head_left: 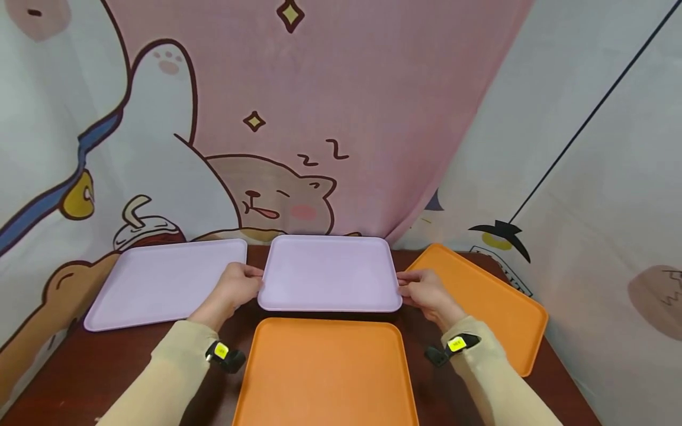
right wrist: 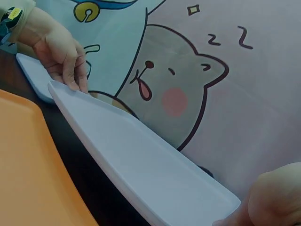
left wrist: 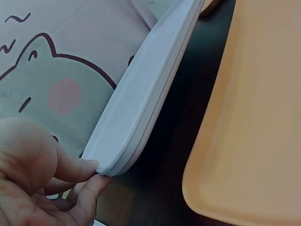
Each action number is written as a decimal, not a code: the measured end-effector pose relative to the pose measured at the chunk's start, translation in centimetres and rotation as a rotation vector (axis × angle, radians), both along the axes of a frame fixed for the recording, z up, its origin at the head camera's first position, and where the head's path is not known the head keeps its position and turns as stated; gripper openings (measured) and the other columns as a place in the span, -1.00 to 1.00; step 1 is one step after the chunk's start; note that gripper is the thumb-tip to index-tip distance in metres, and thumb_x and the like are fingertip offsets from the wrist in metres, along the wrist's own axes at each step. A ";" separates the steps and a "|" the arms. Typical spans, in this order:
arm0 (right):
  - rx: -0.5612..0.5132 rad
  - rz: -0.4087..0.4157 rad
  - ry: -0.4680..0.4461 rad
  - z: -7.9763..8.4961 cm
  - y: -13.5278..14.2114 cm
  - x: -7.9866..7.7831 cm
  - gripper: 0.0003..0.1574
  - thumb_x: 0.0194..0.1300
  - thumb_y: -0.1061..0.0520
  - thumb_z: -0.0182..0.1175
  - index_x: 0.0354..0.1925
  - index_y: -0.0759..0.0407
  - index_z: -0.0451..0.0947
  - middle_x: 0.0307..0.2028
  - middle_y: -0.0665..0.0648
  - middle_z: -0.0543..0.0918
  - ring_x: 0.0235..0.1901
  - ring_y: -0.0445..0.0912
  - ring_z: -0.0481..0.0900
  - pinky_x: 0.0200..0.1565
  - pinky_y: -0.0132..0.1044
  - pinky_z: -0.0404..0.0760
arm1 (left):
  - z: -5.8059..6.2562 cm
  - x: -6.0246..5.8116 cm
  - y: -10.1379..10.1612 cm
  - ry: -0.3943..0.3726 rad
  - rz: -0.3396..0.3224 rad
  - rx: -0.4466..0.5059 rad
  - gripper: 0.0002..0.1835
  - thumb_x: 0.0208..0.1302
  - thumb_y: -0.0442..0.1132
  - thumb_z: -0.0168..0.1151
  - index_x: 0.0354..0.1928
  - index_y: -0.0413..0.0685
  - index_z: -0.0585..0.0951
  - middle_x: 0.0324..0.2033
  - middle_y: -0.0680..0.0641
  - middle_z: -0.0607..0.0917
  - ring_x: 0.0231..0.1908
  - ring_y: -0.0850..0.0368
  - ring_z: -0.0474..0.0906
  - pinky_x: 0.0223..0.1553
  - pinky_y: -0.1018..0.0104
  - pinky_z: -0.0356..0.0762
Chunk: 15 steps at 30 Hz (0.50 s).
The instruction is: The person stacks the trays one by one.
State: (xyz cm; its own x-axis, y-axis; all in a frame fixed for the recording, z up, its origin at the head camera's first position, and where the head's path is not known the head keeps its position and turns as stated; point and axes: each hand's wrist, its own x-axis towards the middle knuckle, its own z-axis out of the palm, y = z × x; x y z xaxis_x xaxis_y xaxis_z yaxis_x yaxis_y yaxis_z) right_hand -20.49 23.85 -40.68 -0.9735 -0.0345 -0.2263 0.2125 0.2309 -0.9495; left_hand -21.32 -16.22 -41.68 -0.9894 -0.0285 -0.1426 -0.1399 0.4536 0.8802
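A pale lavender tray (head_left: pixel 330 273) is held between both hands at the back middle of the table. At its left edge my left hand (head_left: pixel 240 286) pinches the rim between thumb and fingers. The opposite short edge is gripped by my right hand (head_left: pixel 428 294). In the left wrist view, layered rims run along the side of the lavender tray (left wrist: pixel 129 113), as of trays stacked together. My right hand (right wrist: pixel 275 200) shows only partly in the right wrist view, its thumb at the tray's near corner.
Another lavender tray (head_left: pixel 165 285) lies at the left, partly behind the left forearm. One orange tray (head_left: pixel 325 373) lies in front, another orange tray (head_left: pixel 487 305) slants at the right. A printed cloth (head_left: pixel 405 89) hangs behind the dark brown table (head_left: pixel 58 378).
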 end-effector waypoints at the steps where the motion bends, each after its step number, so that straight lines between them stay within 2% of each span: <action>1: -0.004 -0.003 -0.002 0.1 0.1 0.1 -0.45 0.37 0.52 0.17 0.30 0.67 0.41 -0.11 0.32 0.66 -0.33 -0.09 0.64 -0.24 -0.31 0.77 | 0.2 0.2 0.0 0.001 -0.005 0.002 -0.70 0.31 -0.47 0.17 0.01 -0.56 0.66 -0.13 -0.34 0.66 -0.18 -0.10 0.58 -0.23 0.26 0.64; 6: -0.027 -0.004 0.005 0.6 0.3 0.8 -0.45 0.37 0.54 0.16 0.30 0.68 0.41 -0.10 0.32 0.64 -0.31 -0.10 0.64 -0.23 -0.31 0.77 | 1.1 1.1 -0.1 0.005 -0.024 -0.004 -0.70 0.37 -0.47 0.18 0.05 -0.56 0.64 -0.16 -0.33 0.67 -0.26 -0.04 0.63 -0.20 0.22 0.70; 15: -0.027 0.022 0.030 1.5 0.6 2.6 -0.44 0.38 0.54 0.17 0.30 0.70 0.38 -0.05 0.38 0.58 -0.27 -0.06 0.65 -0.15 -0.20 0.80 | 2.0 2.6 -0.4 0.029 -0.049 0.003 -0.72 0.41 -0.47 0.19 0.05 -0.54 0.65 -0.18 -0.30 0.68 -0.28 0.01 0.65 -0.22 0.24 0.73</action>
